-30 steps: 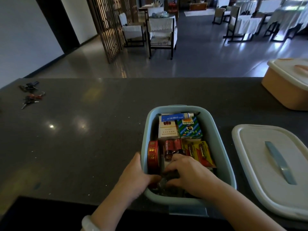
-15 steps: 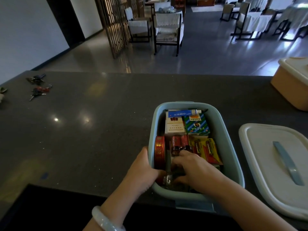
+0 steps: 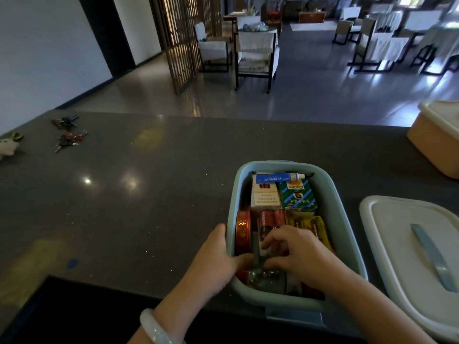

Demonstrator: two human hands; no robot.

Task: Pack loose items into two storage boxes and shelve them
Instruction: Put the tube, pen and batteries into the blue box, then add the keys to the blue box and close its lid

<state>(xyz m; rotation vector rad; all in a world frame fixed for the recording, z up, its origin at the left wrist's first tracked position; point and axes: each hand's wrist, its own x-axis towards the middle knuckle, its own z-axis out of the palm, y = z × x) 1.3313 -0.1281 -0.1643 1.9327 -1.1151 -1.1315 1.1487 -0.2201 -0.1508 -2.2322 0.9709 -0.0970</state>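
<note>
A pale blue storage box [image 3: 334, 194] stands on the dark counter near its front edge. It holds a blue tube [image 3: 275, 178], a white carton [image 3: 264, 197], a green carton [image 3: 296, 194], red batteries [image 3: 272, 218], a yellow battery pack [image 3: 310, 224] and a red tin on edge [image 3: 243, 232]. My left hand [image 3: 213, 259] grips the box's left wall, thumb inside. My right hand [image 3: 298, 254] is inside the near end, fingers curled on a thin grey item [image 3: 255, 247] above shiny small things [image 3: 260, 276]. The box's white lid [image 3: 407, 244] lies to the right.
An orange box with a white lid on it [image 3: 434, 145] stands at the far right. Two key bunches [image 3: 67, 139] and a small plush charm [image 3: 8, 145] lie at the far left of the counter. Chairs and tables stand on the floor beyond the counter.
Both hands have stayed at the near end of the blue box. My right fingers have shifted slightly over the small items. The camera has tilted down, bringing my left wrist's bracelet into view.
</note>
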